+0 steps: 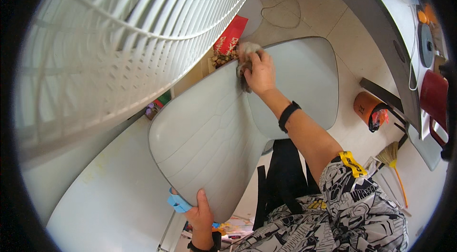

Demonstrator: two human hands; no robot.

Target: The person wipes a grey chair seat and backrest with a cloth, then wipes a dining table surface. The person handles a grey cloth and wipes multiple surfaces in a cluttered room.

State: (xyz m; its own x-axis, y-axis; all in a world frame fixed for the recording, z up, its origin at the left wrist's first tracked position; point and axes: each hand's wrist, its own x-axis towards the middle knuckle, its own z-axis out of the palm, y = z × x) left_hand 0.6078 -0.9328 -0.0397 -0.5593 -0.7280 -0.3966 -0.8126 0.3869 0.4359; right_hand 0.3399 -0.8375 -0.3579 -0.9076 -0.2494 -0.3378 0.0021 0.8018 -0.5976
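Note:
A pale grey padded chair (210, 134) with a dark rim and stitched lines on its backrest stands tilted before me. My right hand (262, 71), a black band on its wrist, presses a bunched, stained cloth (246, 61) near the fold where the backrest meets the seat (300, 84). At the lower edge of the backrest, my left hand (200, 212) grips the rim with its thumb on the front face. Something light blue (179, 202) is wrapped about or held by its fingers; which one cannot be told.
A large white fan grille (142, 20) fills the upper left. Below it lies a white curved surface (107, 187). Behind the chair are a red printed bag (232, 34) and dried flowers (223, 58). An orange bin (367, 109), a broom (391, 155) and a cluttered table (403, 38) are at right.

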